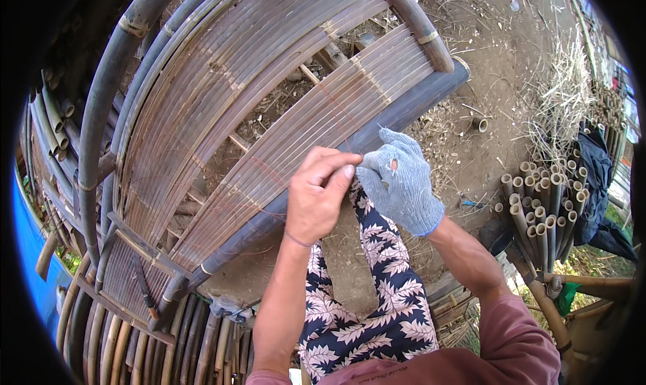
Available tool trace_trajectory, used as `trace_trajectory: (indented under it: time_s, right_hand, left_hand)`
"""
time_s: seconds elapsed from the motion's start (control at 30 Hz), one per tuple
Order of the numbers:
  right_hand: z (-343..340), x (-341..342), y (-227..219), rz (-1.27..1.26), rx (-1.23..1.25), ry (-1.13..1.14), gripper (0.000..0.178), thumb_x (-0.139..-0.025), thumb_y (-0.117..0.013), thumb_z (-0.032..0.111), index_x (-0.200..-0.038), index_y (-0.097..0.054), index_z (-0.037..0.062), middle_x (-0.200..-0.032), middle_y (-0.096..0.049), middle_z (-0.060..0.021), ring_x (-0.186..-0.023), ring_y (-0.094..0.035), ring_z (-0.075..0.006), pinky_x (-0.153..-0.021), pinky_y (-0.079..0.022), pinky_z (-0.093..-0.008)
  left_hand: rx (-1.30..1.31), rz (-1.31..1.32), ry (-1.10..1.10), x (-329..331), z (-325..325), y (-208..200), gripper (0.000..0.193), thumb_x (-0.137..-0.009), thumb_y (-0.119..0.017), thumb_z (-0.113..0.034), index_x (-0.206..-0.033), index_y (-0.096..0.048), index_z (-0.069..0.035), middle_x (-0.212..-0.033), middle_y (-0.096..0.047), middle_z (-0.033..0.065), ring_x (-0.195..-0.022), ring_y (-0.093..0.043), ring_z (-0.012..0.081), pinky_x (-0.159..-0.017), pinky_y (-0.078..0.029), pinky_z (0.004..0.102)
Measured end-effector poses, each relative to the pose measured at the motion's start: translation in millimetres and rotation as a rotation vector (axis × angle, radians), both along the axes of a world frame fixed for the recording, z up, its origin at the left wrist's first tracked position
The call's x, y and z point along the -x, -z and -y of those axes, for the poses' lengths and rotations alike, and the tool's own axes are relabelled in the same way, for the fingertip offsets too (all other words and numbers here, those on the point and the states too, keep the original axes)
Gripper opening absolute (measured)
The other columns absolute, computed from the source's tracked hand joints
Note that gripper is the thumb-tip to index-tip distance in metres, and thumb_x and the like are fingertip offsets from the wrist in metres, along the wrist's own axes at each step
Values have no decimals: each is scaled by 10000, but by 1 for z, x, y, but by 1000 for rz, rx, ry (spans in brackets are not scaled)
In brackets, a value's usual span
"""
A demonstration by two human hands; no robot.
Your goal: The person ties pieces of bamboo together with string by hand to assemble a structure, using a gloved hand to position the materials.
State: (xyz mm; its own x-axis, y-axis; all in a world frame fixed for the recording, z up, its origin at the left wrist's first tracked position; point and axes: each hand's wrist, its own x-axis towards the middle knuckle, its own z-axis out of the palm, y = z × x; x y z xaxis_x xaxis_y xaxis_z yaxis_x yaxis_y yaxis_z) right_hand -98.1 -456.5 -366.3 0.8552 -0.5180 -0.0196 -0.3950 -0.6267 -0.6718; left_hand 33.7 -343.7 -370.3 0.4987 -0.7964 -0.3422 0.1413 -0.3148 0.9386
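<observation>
My bare left hand (316,191) is closed in a pinch, thumb against index finger, on a thin red string (342,119). My right hand (398,183) wears a light grey-blue knitted glove with a hole at one finger. Its fingers are curled shut and meet the left fingertips; the string seems to pass between both hands. The string runs up across the slats of a bamboo bench (296,143), and loose loops of it lie on the slats left of my left hand. Both hands are just above the bench's thick dark front pole (397,119).
A knife (145,287) with a dark blade lies on the bench's left end. Bamboo poles (134,344) are stacked at lower left. A bundle of cut bamboo tubes (538,203) stands at right, beside dark cloth (595,183). Straw and shavings (565,82) litter the dirt ground.
</observation>
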Motion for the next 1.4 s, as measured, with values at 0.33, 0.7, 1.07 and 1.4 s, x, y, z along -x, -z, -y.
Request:
trace_trajectory:
  time_s: [0.33,0.7,1.07,1.4]
  right_hand:
    - [14,-9,-3,-212,-870,437,165,-881,-675,202,-924,-678,43,-766,-651,-96,-686,-625,-215,-662,-501,-340]
    - [11,-7,28,87,-55,51,129,-784,-721,120,-893,-654,129,-822,-639,-72,-903,-631,-303,-1021,-422,-507]
    - [11,-4,25,41,95,26,179,-769,-723,139,-933,-653,138,-897,-630,-44,-932,-619,-292,-1033,-419,-500]
    - [13,-6,14,143,171,16,240,-751,-721,145,-986,-679,170,-894,-626,-10,-887,-611,-237,-1035,-418,-502]
  left_hand:
    - [-8,290,112,-1,6,10,116,-822,-682,4,-935,-709,-4,-876,-646,104,-799,-648,222,-700,-511,320]
    - [-218,18,-105,0,7,17,122,-860,-704,-80,-924,-699,24,-833,-674,72,-741,-623,146,-647,-468,260]
    - [-55,439,11,6,9,16,108,-827,-688,-6,-931,-685,-35,-825,-638,63,-677,-617,164,-630,-484,279]
    - [-157,-255,-236,9,8,18,100,-938,-644,-86,-949,-666,11,-797,-579,-50,-689,-460,2,-590,-374,176]
